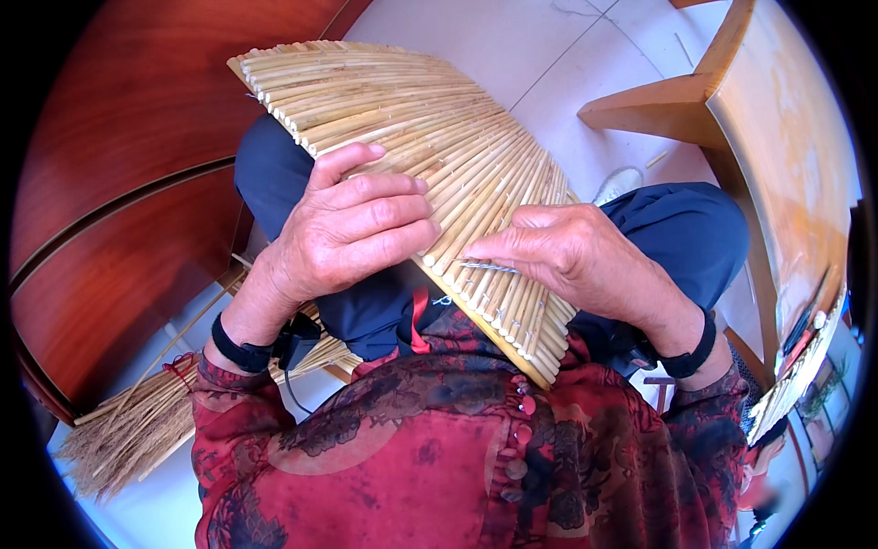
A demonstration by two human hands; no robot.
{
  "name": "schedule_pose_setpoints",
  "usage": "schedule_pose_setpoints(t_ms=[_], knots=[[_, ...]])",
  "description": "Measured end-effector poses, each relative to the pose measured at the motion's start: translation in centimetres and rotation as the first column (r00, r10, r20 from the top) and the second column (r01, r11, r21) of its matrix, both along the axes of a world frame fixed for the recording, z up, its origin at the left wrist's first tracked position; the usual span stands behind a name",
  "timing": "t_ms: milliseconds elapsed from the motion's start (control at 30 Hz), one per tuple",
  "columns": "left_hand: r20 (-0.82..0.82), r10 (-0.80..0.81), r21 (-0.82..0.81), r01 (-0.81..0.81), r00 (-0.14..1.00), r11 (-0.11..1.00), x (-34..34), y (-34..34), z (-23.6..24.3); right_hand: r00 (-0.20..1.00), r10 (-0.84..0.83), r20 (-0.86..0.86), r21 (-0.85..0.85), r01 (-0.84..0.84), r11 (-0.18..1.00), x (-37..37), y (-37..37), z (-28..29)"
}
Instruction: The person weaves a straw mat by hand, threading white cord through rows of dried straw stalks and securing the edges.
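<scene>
A mat (pixel 412 105) of pale, round plant stalks lies tilted across my lap, its stalks stitched side by side in a fan-like spread. My left hand (pixel 352 220) grips its left edge, fingers curved over the top and the thumb hidden. On the right part of the mat, my right hand (pixel 572 256) is closed, thumb and forefinger pinched together. A thin bluish-white thread (pixel 491 267) runs from under these fingers over the stalk ends. Another short thread end (pixel 442 300) shows at the mat's lower edge.
Loose stalks with bushy tips (pixel 137 430) lie at the lower left, beside a reddish-brown wooden cabinet (pixel 128 274). To the right stands a wooden table (pixel 777 128) with pen-like tools (pixel 800 334) near its edge. Pale floor tiles (pixel 512 37) show beyond the mat.
</scene>
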State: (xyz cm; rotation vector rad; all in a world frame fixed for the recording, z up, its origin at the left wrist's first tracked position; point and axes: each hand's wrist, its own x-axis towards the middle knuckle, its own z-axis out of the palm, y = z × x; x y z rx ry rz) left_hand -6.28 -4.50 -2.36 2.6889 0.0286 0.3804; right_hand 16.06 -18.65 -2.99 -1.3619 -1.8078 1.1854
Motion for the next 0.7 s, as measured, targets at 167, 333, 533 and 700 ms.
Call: schedule_pose_setpoints(t_ms=[167,333,533,700], knots=[[0.0,-0.002,-0.002,0.002,1.0,1.0,0.1,0.0,0.0,0.996,-0.021,-0.085,-0.008,0.02,1.0,0.0,-0.1,-0.5],[-0.008,-0.009,0.003,0.009,1.0,1.0,0.0,0.1,-0.1,0.998,-0.012,-0.069,-0.01,0.012,1.0,-0.1,0.1,-0.3],[-0.001,-0.001,-0.011,0.001,1.0,1.0,-0.1,0.0,-0.1,0.992,0.092,0.088,0.054,-0.097,0.994,0.4,1.1,1.4],[0.048,-0.045,-0.061,0.048,0.998,0.997,0.8,0.8,-0.2,0.947,0.193,0.258,0.141,-0.235,0.962,0.9,2.6,2.8]])
